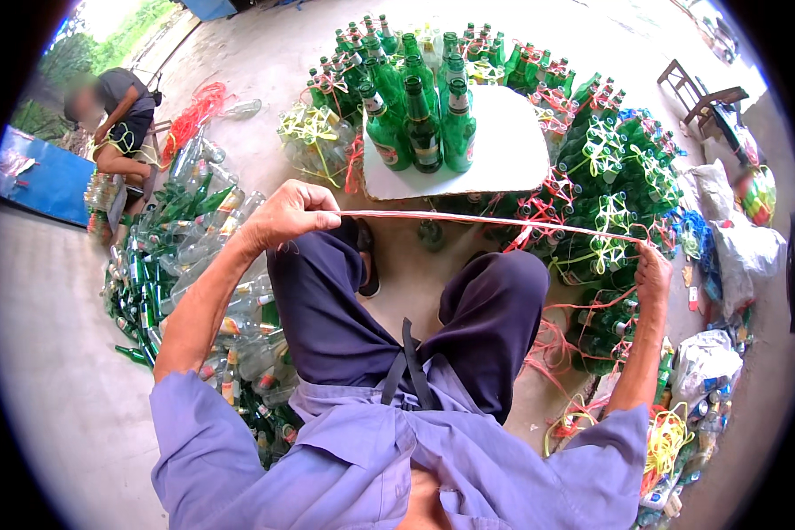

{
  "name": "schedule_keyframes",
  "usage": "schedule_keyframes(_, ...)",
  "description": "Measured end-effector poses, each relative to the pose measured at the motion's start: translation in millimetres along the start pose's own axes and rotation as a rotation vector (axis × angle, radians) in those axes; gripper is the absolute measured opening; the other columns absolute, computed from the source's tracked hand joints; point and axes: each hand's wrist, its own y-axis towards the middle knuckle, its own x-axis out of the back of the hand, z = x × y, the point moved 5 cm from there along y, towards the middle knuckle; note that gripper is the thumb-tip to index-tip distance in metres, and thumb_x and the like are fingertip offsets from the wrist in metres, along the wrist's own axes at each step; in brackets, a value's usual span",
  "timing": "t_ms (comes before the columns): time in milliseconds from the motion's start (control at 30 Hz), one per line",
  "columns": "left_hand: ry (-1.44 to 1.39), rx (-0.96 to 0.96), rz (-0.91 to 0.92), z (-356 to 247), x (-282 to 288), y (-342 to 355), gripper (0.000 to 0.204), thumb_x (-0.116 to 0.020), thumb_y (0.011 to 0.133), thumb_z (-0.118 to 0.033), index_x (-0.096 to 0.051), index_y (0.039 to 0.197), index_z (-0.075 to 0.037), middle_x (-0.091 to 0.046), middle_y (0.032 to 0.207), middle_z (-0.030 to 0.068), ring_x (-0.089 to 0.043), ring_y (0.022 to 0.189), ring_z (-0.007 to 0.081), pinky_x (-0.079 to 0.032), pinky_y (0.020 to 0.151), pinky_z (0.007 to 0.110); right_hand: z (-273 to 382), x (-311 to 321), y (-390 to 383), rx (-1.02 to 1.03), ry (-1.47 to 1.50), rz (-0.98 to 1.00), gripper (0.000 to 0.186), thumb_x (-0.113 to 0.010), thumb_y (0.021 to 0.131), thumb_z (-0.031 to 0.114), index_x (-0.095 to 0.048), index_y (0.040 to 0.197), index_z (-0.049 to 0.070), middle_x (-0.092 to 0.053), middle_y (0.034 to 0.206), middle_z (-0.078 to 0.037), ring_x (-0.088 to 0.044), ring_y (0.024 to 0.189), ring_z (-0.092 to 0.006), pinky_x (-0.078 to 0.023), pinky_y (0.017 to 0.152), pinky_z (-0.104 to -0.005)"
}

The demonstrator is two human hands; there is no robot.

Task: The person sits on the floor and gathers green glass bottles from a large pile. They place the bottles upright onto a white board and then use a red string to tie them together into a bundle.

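Observation:
A pale pink plastic string [486, 219] is stretched taut between my two hands, above my knees. My left hand [293, 215] is closed on one end, thumb pressed against the fingers. On the other side my right hand [652, 272] grips the string in a fist, with loose red strands trailing below it. Just beyond the string stands a white board [508, 141] carrying several upright green glass bottles [426, 132] grouped together. The board's support is hidden.
Bundles of green bottles tied with string [609, 168] stand behind and right of the board. Loose bottles [181, 230] are heaped at my left. Yellow string [667, 446] and white sacks [738, 256] lie at the right. Another person [124, 115] bends over at far left, near a blue panel [49, 181].

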Motion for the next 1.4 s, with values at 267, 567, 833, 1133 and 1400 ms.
schedule_keyframes(267, -0.133, -0.107, -0.214, 0.4, 41.4, 11.8, 0.028, -0.057, 0.097, -0.025, -0.066, 0.08, -0.005, -0.042, 0.053, -0.0065, -0.033, 0.045, 0.0025, -0.024, 0.044, 0.022, 39.2, -39.0, 0.1, 0.085, -0.058, 0.051, 0.017, -0.069, 0.092, 0.017, -0.068, 0.089, 0.001, -0.043, 0.057, 0.01, -0.031, 0.041, 0.0005, -0.019, 0.036, -0.0184)
schedule_keyframes(567, -0.956, -0.376, -0.294, -28.4, 114.8, 97.6, 0.027, -0.051, 0.102, -0.026, -0.062, 0.089, -0.005, -0.056, 0.058, 0.0014, -0.047, 0.042, 0.0129, -0.036, 0.043, 0.027, 91.6, -105.1, 16.3, 0.189, -0.03, 0.056, 0.021, -0.068, 0.094, 0.018, -0.068, 0.085, -0.001, -0.047, 0.057, 0.007, -0.034, 0.04, -0.0001, -0.022, 0.036, -0.0186)
schedule_keyframes(833, -1.074, -0.532, -0.289, -55.9, 185.3, 190.8, 0.029, -0.049, 0.102, -0.015, -0.058, 0.123, 0.003, -0.07, 0.118, 0.014, -0.072, 0.087, 0.0168, -0.043, 0.052, 0.022, 129.3, -159.5, 82.9, 0.26, 0.044, 0.085, 0.02, -0.067, 0.093, 0.016, -0.068, 0.087, -0.003, -0.049, 0.06, 0.005, -0.034, 0.042, -0.0006, -0.022, 0.037, -0.0185)
schedule_keyframes(1133, -0.829, -0.285, -0.356, -10.7, 214.5, 299.4, 0.04, -0.04, 0.097, -0.009, -0.048, 0.134, 0.004, -0.061, 0.134, 0.013, -0.062, 0.119, 0.0213, -0.048, 0.058, 0.022, 137.8, -221.4, 147.2, 0.269, -0.019, 0.06, 0.017, -0.07, 0.09, 0.016, -0.07, 0.088, -0.001, -0.047, 0.059, 0.006, -0.033, 0.043, -0.001, -0.021, 0.039, -0.0194)
schedule_keyframes(1400, -0.84, -0.091, -0.337, 113.4, 216.0, 357.6, 0.038, -0.04, 0.098, -0.011, -0.047, 0.132, 0.003, -0.065, 0.117, 0.0085, -0.065, 0.085, 0.0161, -0.05, 0.048, 0.021, 79.1, -265.3, 187.3, 0.128, -0.024, 0.095, 0.011, -0.07, 0.086, 0.012, -0.069, 0.08, 0.003, -0.052, 0.06, 0.005, -0.038, 0.043, -0.0021, -0.023, 0.038, -0.0191)
